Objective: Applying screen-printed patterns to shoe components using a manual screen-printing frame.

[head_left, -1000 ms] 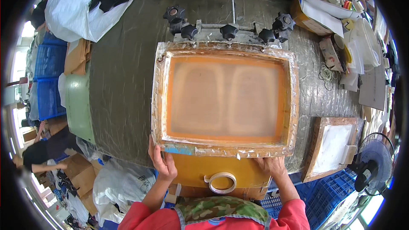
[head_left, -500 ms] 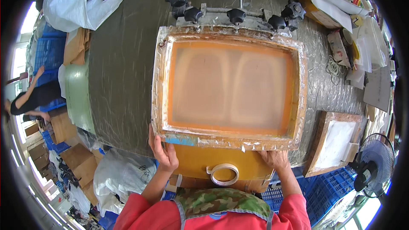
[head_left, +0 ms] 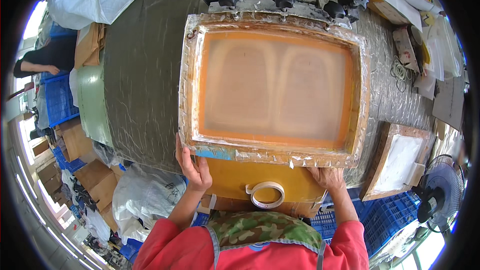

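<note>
A wooden screen printing frame (head_left: 272, 159) lies before me, its mesh (head_left: 240, 87) edged in orange and showing two pale rounded shapes. My left hand (head_left: 195, 170) grips its near left corner, with fingers along the side and front edge. At the near right edge, my right hand (head_left: 327, 177) holds on, its fingertips partly hidden under the wood. Below the frame's front edge shows a mustard-yellow board (head_left: 235, 182). A roll of pale tape (head_left: 267, 195) lies on that board between my forearms.
A clamp bar with black star knobs (head_left: 283, 0) meets the frame's far edge. To the right are a smaller framed screen (head_left: 397, 162), a fan (head_left: 440, 195) and blue crates (head_left: 387, 215). Left stand cardboard boxes (head_left: 97, 177) and a plastic bag (head_left: 145, 200). Another person's arm (head_left: 42, 67) shows far left.
The view has shifted slightly, so the frame and clamp sit higher in the picture. Both my hands stay at the frame. The other person at far left has changed posture, the arm now lower.
</note>
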Motion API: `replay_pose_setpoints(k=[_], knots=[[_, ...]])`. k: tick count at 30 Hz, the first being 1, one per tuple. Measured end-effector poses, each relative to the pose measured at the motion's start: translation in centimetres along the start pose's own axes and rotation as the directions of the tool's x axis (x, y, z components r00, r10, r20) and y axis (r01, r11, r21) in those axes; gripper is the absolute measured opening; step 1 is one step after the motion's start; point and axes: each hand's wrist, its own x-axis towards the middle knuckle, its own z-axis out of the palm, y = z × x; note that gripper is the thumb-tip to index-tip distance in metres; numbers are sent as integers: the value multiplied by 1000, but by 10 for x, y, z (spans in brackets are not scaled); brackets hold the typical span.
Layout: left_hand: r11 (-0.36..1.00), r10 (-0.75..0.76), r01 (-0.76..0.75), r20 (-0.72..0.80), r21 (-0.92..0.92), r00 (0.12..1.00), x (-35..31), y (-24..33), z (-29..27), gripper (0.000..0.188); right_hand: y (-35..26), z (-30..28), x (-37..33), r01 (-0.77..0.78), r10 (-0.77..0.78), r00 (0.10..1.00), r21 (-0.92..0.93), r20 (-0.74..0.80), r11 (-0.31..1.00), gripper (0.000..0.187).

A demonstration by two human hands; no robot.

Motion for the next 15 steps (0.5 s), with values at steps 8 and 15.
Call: replay_pose_setpoints(k=[8, 15], knots=[[999, 19, -20, -24, -42, 1000, 4, 2, 2, 55, 11, 9, -10, 19, -25, 997, -76, -73, 997, 39], [1000, 25, -25, 9, 7, 1000, 6, 8, -2, 56, 3, 5, -5, -9, 8, 999, -27, -36, 1000, 39]])
